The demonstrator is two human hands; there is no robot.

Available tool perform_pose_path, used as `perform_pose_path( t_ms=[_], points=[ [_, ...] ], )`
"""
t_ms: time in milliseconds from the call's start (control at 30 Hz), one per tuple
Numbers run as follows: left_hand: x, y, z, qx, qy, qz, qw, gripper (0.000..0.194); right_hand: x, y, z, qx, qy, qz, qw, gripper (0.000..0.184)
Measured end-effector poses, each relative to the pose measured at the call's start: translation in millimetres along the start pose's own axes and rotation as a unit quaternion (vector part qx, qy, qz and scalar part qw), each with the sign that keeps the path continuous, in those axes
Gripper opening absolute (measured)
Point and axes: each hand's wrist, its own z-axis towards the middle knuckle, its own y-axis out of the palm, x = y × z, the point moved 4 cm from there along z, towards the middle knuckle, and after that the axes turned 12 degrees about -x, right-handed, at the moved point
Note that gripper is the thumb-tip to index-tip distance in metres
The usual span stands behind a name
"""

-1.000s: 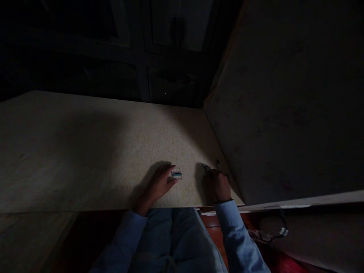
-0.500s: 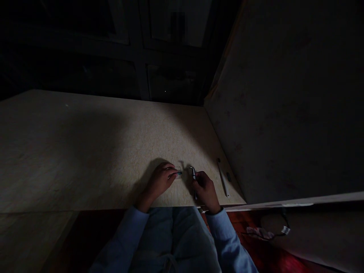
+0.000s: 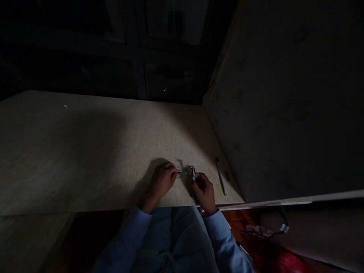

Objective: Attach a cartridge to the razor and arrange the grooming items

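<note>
My left hand (image 3: 163, 181) rests on the tabletop, its thumb and fingers pinched on a small clear piece with a teal strip (image 3: 179, 173). Most of that piece is covered by the fingertips, and its kind is too dim to make out. A short gap to the right, my right hand (image 3: 205, 191) is closed around a slim tool with a shiny, bent metal head (image 3: 192, 169). The tool stands roughly upright, its head angled left toward the clear piece without touching it. Its lower end is hidden in dark shadow below the fingers.
Right of my right hand lies a thin white stick with a dark tip (image 3: 221, 176), and a small dark green piece (image 3: 227, 176) beside it. A wall (image 3: 284, 113) bounds the pale stone-patterned table (image 3: 136, 132) on the right. Dark window frames (image 3: 138, 72) stand behind.
The bent-headed tool is slightly more upright in my right hand. My left fingers cover more of the clear piece. The whole view has shifted a little.
</note>
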Motion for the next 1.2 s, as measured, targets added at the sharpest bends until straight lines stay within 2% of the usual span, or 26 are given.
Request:
perform_pose_path(
  t_ms=[200,300,367,467,533,600,633,700,933,1033,1200],
  points=[
    [-4.3,-3.3,-7.3,0.092,0.002,-0.136,0.986,0.015,-0.1,-0.9,-2.2,0.005,-0.004,0.013,1.000,0.019],
    [-4.3,-2.8,-14.4,0.120,-0.030,-0.273,0.954,0.006,0.5,-1.6,-2.8,0.005,-0.014,0.037,0.999,0.019],
    [-1.1,-0.8,-19.8,0.141,-0.054,-0.408,0.900,0.011,1.0,-2.6,-3.1,0.003,-0.019,0.059,0.998,0.018],
    [9.6,5.3,-25.6,0.163,-0.067,-0.603,0.778,0.038,1.1,-5.0,-3.7,0.001,-0.019,0.095,0.995,0.017],
    [17.5,10.3,-26.8,0.162,-0.068,-0.692,0.700,0.049,-0.3,-6.8,-5.1,0.005,-0.016,0.116,0.993,0.017],
    [23.0,14.5,-26.9,0.159,-0.069,-0.745,0.644,0.050,-3.2,-7.1,-8.1,0.008,-0.013,0.135,0.991,0.018],
    [24.7,16.1,-26.9,0.156,-0.071,-0.759,0.628,0.048,-5.1,-6.2,-10.3,0.008,-0.012,0.144,0.989,0.019],
    [26.5,18.6,-27.1,0.148,-0.075,-0.773,0.612,0.046,-9.5,-1.9,-16.0,0.005,-0.006,0.163,0.987,0.020],
    [32.0,13.4,-31.8,0.170,-0.068,-0.777,0.602,0.038,-34.4,17.5,-29.2,-0.015,0.002,0.189,0.982,0.019],
    [35.1,12.1,-32.8,0.176,-0.077,-0.783,0.592,0.038,-49.4,14.7,-25.8,-0.025,-0.012,0.183,0.983,0.019],
    [32.8,15.6,-38.3,0.235,-0.124,-0.764,0.588,0.035,-65.6,9.7,-17.0,-0.008,-0.008,0.188,0.982,0.012]
  ],
)
